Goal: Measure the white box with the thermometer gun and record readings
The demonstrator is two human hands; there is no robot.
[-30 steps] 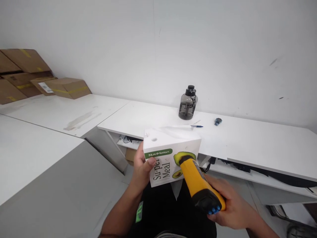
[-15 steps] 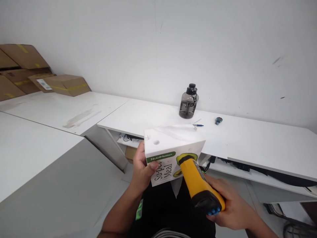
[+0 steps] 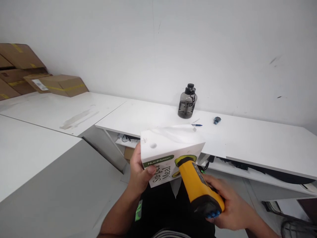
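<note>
In the middle of the view my left hand (image 3: 140, 173) grips the left end of a white box (image 3: 163, 177) printed "NutriMotion Su-per Meal", thumb on its printed face. The box is held tilted above my lap, with a round hole in its upper face. My right hand (image 3: 229, 206) is wrapped around the side of a yellow and black handheld tool (image 3: 196, 185) with blue parts at its rear end. The tool's black front end overlaps the avocado picture on the box. I cannot tell whether it touches the box.
Behind the box, a white table (image 3: 247, 142) carries a grey water bottle (image 3: 187, 102), a blue pen (image 3: 197, 125) and a small dark blue object (image 3: 217, 120). Brown cartons (image 3: 65, 85) are stacked at the far left. A shelf (image 3: 267, 178) under the tabletop holds dark items.
The box has shifted slightly left and tilted a little in my left hand. The tool in my right hand has hardly moved. The whole scene has slid slightly left.
</note>
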